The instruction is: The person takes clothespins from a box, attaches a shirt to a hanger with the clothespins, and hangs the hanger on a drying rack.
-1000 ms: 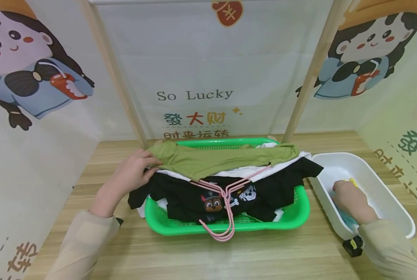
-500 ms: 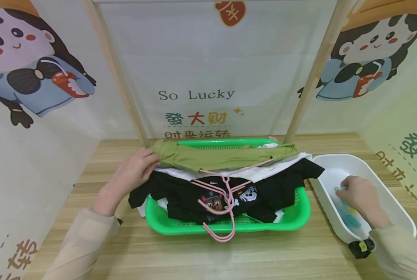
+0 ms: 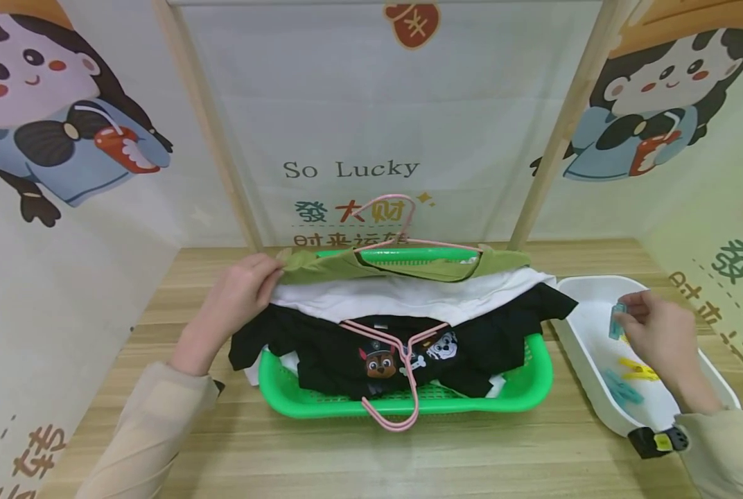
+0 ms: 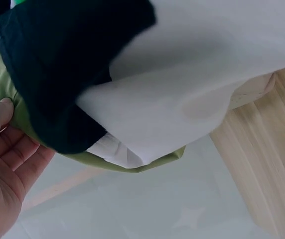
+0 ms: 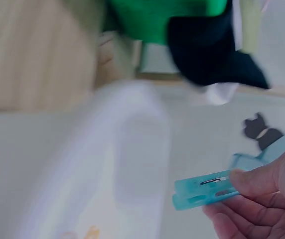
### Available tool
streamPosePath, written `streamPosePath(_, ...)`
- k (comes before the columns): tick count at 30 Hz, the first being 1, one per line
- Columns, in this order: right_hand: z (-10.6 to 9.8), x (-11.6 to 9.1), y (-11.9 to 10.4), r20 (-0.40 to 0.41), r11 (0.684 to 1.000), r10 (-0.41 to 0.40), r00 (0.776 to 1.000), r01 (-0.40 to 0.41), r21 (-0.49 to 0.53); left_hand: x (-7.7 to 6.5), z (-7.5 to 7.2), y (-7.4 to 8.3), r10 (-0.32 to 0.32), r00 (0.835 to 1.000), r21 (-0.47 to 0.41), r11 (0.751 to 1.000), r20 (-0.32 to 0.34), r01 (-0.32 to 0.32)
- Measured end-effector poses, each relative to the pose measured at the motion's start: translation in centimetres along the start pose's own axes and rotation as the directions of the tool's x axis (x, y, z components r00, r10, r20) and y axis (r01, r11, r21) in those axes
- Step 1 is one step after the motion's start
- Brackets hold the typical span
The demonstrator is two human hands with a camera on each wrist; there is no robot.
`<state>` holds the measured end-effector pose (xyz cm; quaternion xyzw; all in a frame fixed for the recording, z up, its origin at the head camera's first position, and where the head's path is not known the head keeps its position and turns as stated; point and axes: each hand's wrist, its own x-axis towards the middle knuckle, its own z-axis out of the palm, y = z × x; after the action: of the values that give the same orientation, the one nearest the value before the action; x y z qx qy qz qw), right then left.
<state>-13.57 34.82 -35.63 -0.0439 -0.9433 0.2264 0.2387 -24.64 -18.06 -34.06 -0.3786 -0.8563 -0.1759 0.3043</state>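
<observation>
My left hand (image 3: 238,294) pinches the left sleeve end of an olive-green shirt (image 3: 321,269), thumb against fingers in the left wrist view. A pink hanger (image 3: 380,242) sits in that shirt's neck, its hook pointing up and back. Below it lie a white shirt (image 3: 403,296) and a black shirt (image 3: 340,353) with cartoon dogs, pink hangers (image 3: 409,388) hooking over the basket's front. At the right, my right hand (image 3: 661,333) holds a teal clothespin (image 5: 202,189) between thumb and fingers, over the white tub.
The green basket (image 3: 536,388) bears the clothes on the wooden table (image 3: 321,457). Teal clothespins (image 3: 623,388) and yellow clothespins (image 3: 640,371) lie in the white tub (image 3: 714,384). Wooden posts (image 3: 549,159) rise behind the basket to a white bar (image 3: 384,3).
The olive shirt's hanger has flipped from lying forward to standing back, baring its neckline and more of the white shirt. My right hand has lifted a teal clothespin from the tub.
</observation>
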Motion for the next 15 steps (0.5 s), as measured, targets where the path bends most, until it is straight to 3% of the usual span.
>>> streamPosePath(8, -1.2, 0.4, -4.0, -0.101, 0.996, -0.031, 0.994, 0.039, 0.079, 0.0, -0.2, 0.0, -0.045, 0.999, -0.007, 0.999, -0.01, 0.045)
streamPosePath(15, -0.9, 0.7, -7.1, -0.197, 0.964, -0.14, 0.97, 0.179, 0.197, 0.6, -0.3, 0.1, -0.064, 0.998, -0.017, 0.998, -0.001, 0.064)
